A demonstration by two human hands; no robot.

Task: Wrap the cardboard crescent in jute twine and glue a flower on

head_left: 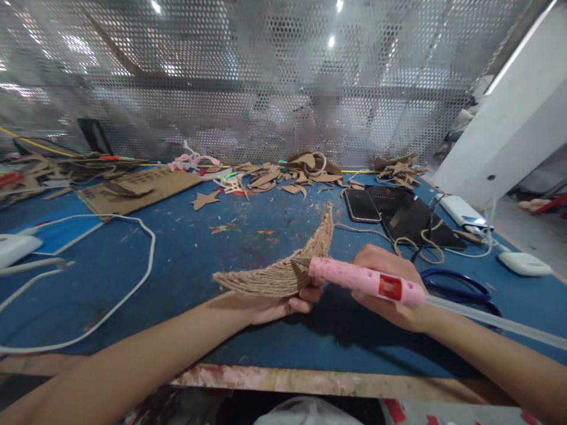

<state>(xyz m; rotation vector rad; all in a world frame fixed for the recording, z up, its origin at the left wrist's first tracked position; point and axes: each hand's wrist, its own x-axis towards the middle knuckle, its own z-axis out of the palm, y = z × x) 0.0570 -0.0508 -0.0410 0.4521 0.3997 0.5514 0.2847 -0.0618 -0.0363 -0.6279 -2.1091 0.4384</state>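
My left hand (283, 307) grips a crescent moon (266, 280) covered in rows of brown twine, holding it up from below over the blue table. Most of my left fingers are hidden behind the crescent. In my right hand (390, 265) is a pink hot glue gun (349, 276), its fingers wrapped round the body. The metal nozzle points left and meets or nearly meets the twine near the crescent's middle. A long clear glue stick (491, 319) runs out of the gun's back end. A loose length of twine (372, 230) trails right from behind the crescent.
Cardboard scraps (266, 174) and a cardboard star (205, 200) lie at the back. A phone (362, 205) and a black panel (411, 215) lie at right, near blue-handled scissors (456, 280). A white cable (150, 236) loops across the left. A perforated metal screen (266, 77) stands behind.
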